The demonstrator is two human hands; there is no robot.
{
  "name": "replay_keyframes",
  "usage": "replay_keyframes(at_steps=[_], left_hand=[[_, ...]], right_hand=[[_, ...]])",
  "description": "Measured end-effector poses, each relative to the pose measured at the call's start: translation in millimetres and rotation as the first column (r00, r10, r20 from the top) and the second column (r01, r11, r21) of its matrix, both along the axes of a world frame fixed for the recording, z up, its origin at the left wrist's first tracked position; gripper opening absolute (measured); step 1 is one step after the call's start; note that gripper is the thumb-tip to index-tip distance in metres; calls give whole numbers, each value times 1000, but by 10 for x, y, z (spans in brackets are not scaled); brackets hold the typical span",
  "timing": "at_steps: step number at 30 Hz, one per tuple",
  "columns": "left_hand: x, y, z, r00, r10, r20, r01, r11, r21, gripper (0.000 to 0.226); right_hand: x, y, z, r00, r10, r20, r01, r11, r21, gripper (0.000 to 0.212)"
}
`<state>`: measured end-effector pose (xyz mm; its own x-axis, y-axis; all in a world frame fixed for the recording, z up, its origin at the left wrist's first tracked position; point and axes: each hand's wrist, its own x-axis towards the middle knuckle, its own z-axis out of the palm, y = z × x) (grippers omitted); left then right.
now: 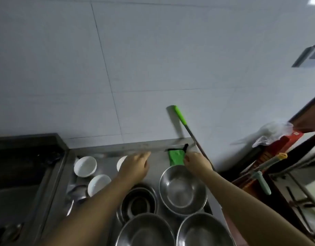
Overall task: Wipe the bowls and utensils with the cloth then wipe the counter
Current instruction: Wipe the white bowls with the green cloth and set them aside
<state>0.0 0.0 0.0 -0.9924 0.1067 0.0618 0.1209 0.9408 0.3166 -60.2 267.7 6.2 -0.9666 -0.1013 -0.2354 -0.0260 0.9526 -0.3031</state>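
Right grip: the right hand [197, 161] has its fingers curled onto the near edge of the green cloth [176, 157], pinching it.
Left grip: the left hand [135, 166] is loose, fingers stretched toward the wall, holding nothing.
Cloth: lies on the steel table [153, 153] by the back wall, just beyond the steel bowl [183, 190].
Other bowls: nested steel bowls [139, 203] sit left of it; two more at the near edge.
White bowls: two [85, 166] [99, 184] sit left; a third is half hidden under the left hand.
Wall: a green-handled pole [185, 125] leans against the tiles.
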Motion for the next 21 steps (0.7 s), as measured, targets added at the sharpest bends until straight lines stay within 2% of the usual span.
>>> replay_keyframes(at_steps=[4, 9, 18, 21], left_hand=[[-170, 103, -373, 998, -57, 27, 57, 998, -16, 49], [-437, 207, -778, 999, -50, 17, 51, 996, -68, 49], [-574, 153, -1289, 1000, -9, 3, 9, 1000, -22, 46], [-564, 98, -1376, 999, -1, -32, 2, 1000, 15, 41]], right_hand=[[-279, -50, -345, 989, 5, 149, -7, 1000, 12, 25], [-738, -133, -808, 974, 25, 227, -24, 1000, -5, 30], [-1328, -299, -1559, 902, 12, 431, -73, 990, 124, 42], [-1412, -388, -1685, 883, -43, 467, -44, 984, 173, 48]])
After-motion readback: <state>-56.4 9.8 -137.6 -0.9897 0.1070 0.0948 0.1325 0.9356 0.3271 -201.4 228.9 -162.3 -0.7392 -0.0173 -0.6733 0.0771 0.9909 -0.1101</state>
